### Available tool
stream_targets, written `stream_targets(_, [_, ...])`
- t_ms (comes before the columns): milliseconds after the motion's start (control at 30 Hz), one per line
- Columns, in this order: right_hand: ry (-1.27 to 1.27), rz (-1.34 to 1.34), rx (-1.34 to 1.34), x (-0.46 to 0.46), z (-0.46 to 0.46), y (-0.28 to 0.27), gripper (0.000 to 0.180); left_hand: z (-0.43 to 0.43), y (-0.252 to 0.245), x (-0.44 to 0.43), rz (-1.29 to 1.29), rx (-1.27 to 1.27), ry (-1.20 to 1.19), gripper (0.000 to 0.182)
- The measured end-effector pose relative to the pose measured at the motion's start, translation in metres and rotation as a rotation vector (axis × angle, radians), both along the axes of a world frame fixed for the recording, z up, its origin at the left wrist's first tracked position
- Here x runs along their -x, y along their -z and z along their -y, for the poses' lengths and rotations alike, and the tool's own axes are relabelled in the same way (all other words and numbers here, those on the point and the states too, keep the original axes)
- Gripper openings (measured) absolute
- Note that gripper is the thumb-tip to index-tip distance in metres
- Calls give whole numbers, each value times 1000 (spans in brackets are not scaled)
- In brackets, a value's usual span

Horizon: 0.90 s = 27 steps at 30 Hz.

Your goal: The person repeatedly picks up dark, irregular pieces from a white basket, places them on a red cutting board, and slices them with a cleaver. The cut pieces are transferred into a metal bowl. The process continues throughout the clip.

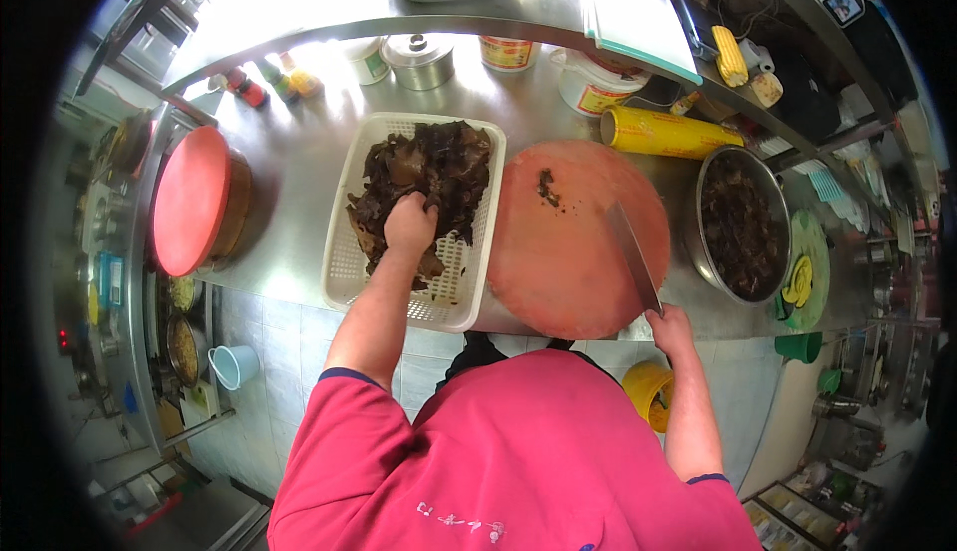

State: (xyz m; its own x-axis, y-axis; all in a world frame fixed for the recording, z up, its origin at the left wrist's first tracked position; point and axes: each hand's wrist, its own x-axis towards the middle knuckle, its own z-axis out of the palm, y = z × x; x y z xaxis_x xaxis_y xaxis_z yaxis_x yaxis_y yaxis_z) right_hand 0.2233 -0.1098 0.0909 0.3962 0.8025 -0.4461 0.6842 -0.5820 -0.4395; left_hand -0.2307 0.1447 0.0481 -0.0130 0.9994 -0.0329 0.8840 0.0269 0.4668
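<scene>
My left hand (410, 223) is inside a white perforated plastic basket (340, 273), its fingers curled on dark brown wood ear fungus (457, 153). The fungus lies heaped toward the basket's far side. My right hand (671, 330) grips the handle of a kitchen knife (634, 258). Its long blade rests over the right part of a round reddish chopping board (568, 274). A few dark fungus scraps (548, 187) lie near the board's far edge. To the right, a steel bowl (703, 252) holds more dark fungus pieces (740, 226).
Behind the board lies a yellow roll of film (665, 132), near a white tub (591, 95). A lidded steel pot (419, 61) and sauce bottles (288, 80) stand beneath the metal shelf (314, 39). A red round board (193, 203) leans at left; a green board (815, 304) lies far right.
</scene>
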Motion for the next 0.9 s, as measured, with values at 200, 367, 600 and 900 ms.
stream_targets(200, [53, -89, -27, -15, 0, 9, 28, 7, -44, 33, 666, 145, -83, 19])
stream_targets(367, [148, -282, 40, -34, -5, 9, 31, 13, -94, 55, 1325, 170, -182, 18])
stream_targets(600, [122, -289, 43, -39, -8, 5, 34, 40, -143, 59, 1288, 35, -63, 12])
stream_targets(900, [-6, -164, 24, -41, -4, 7, 36, 67, -153, -34, 1465, 209, 64, 30])
